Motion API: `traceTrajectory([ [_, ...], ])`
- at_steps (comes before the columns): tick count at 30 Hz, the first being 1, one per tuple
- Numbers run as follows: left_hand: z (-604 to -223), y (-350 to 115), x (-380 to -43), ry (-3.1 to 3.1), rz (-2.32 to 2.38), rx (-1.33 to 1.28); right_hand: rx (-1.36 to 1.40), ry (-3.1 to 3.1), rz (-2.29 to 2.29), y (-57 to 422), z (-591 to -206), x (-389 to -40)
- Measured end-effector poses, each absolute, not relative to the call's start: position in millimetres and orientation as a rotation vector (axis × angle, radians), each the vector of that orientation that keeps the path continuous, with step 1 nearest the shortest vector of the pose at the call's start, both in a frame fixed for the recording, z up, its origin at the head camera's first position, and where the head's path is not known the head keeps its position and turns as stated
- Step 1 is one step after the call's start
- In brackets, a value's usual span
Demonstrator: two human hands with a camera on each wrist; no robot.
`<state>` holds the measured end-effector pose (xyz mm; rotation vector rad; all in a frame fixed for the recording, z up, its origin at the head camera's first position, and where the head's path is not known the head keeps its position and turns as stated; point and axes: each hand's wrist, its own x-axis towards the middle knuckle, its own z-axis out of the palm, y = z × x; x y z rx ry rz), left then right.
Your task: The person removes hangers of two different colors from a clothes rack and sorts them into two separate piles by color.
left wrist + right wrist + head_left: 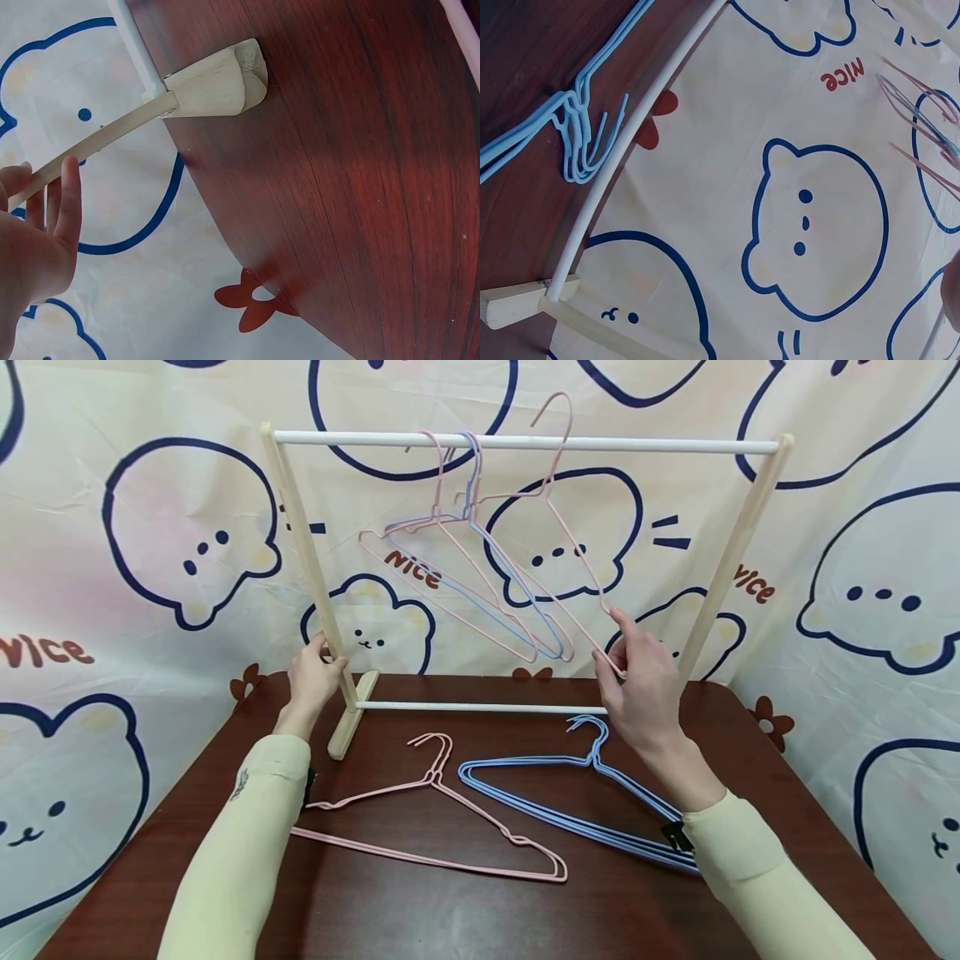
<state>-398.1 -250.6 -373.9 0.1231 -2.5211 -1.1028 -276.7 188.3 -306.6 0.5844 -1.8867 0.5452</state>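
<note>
My left hand (313, 681) grips the left wooden post (307, 552) of a small clothes rack low down, its fingers around the post in the left wrist view. With my right hand (648, 693) I pinch the lower right corner of a pink wire hanger (548, 489). This hanger is tilted, and its hook stands above the white top bar (660, 444) with the tip over the bar. Left of it, pink and blue hangers (471, 502) hang bunched on the bar. Only a bit of the right hand shows at the right wrist view's edge.
Two pink hangers (435, 777) lie stacked on the dark brown table (420, 918). Right of them lies a stack of blue hangers (595, 756), partly under the right forearm. A white lower bar (480, 707) joins the rack's feet. Behind hangs a patterned cloth (180, 677).
</note>
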Motion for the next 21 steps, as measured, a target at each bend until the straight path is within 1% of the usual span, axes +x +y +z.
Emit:
traceTrajectory([
  [7, -373.2, -249.9, -397.7, -2.523, -1.111, 0.121, 0.562, -1.903, 0.611, 195.1, -316.3, -265.1],
  [21, -373.7, -250.3, -397.1, -2.517, -1.114, 0.111, 0.532, -1.992, 0.785, 217.5, -351.0, -232.0],
])
